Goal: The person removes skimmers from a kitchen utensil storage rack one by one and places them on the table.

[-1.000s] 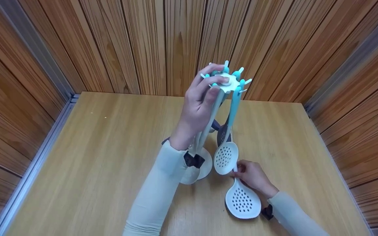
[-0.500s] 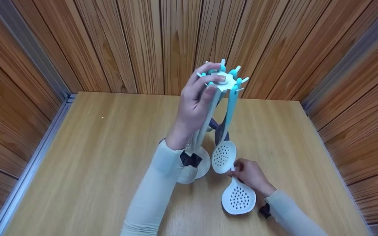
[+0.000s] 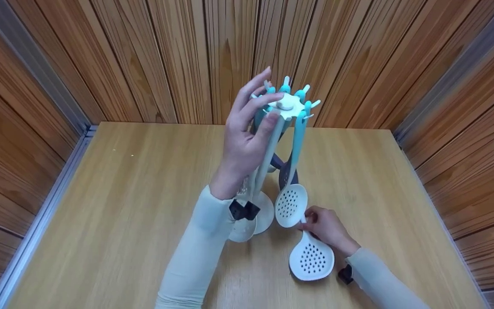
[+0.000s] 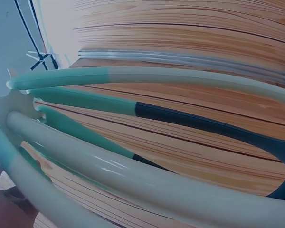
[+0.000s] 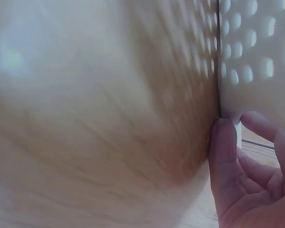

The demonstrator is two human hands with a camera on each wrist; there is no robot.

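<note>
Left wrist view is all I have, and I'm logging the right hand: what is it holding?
Observer: The right hand pinches the handle of a white perforated turner, close to its head.
Operator: Which way does that head point?
Observer: Toward the person, as the head view shows.
Operator: Which hanging utensil is nearest that hand?
Observer: A white skimmer with a rounded, holed head, hanging from the utensil rack.
</note>
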